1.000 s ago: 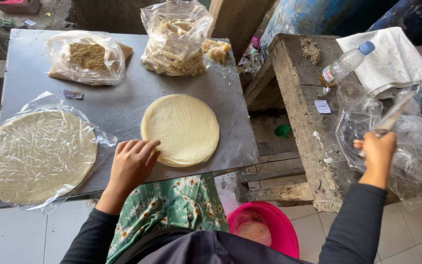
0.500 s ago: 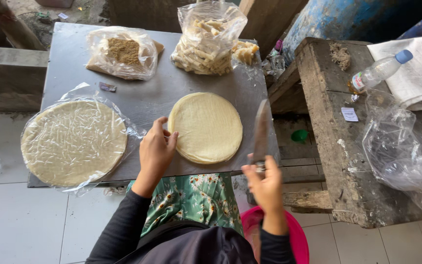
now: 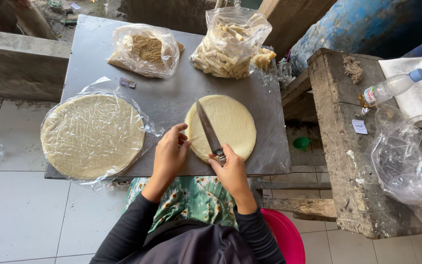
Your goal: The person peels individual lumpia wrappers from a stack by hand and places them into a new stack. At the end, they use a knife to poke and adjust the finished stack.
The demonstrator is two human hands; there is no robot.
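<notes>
Head view, pale round wrapper, right hand fingers clamped on knife, left hand fingers apart.

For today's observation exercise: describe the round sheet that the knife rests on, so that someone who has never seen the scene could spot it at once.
Find the grey metal table. Near its front edge lies a bare pale round sheet, with the left hand at its rim and the knife in the right hand across it. Unlike the larger stack of rounds to its left, it has no plastic wrap.

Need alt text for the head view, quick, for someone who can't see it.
The right hand holds a knife blade-down across a round pale flatbread on a grey metal table, the left hand steadying its edge. A plastic-wrapped flatbread stack lies left.
</notes>
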